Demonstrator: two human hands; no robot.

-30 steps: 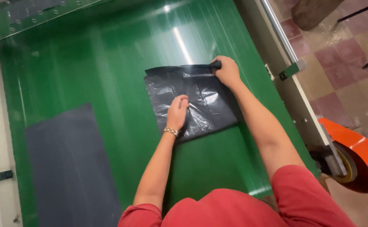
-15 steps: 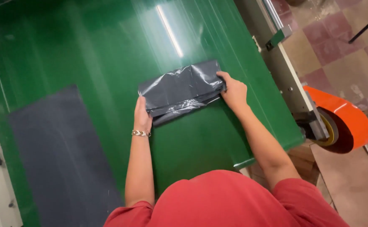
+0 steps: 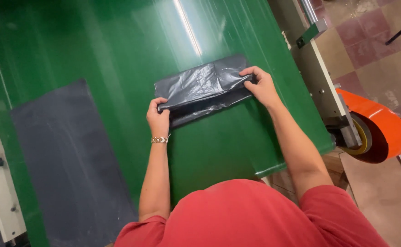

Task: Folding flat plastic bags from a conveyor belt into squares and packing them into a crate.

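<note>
left hand (image 3: 158, 120) pinched near-left corner of folded black plastic bag (image 3: 203, 87) | right hand (image 3: 261, 87) gripped its right edge | bag lay mid green table (image 3: 118, 45) | dark grey mat (image 3: 67, 160) left of bag | orange tape roll (image 3: 379, 130) right of it

We count two hands, the left grip (image 3: 158, 120) and the right grip (image 3: 261, 87), both on one folded black plastic bag (image 3: 200, 87). One green bench (image 3: 118, 50) carries it. One dark grey flat sheet (image 3: 67, 160) lies on the bench. One beaded bracelet (image 3: 159, 140) on the left wrist. One orange roll (image 3: 379, 126) at the bench's right edge. One red shirt (image 3: 251, 215).
</note>
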